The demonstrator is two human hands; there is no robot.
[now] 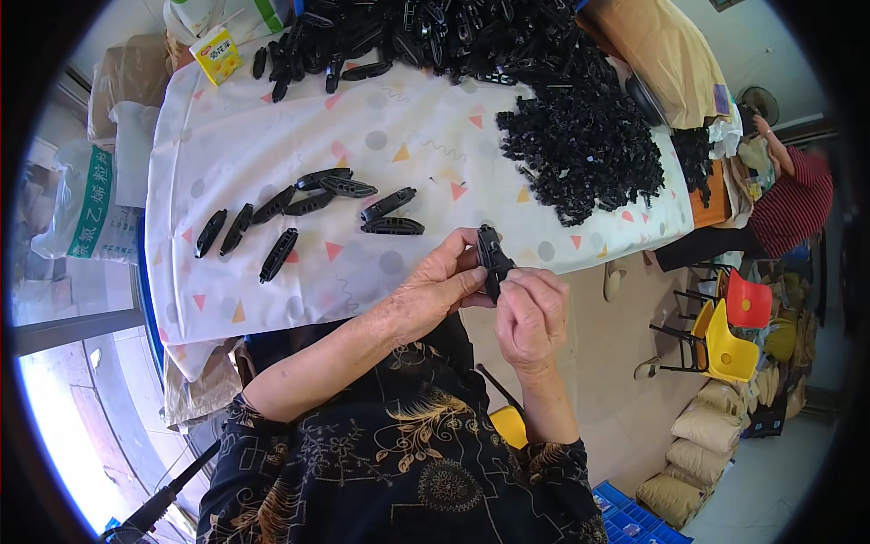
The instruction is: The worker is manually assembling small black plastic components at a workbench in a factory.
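One elongated black part, apparently plastic, at the near edge of the white counter with shape-printed covering. Left hand: pinching the part's side between thumb and fingers. Right hand: fingertips narrowed on its lower end; any smaller component there is hidden. Step in hand: seemingly fitting or pressing at that end. Next move: likely calls for steady left support, controlled right fingertip pressure. Also listed: loose similar black parts, left; heap of tiny black pieces, right.
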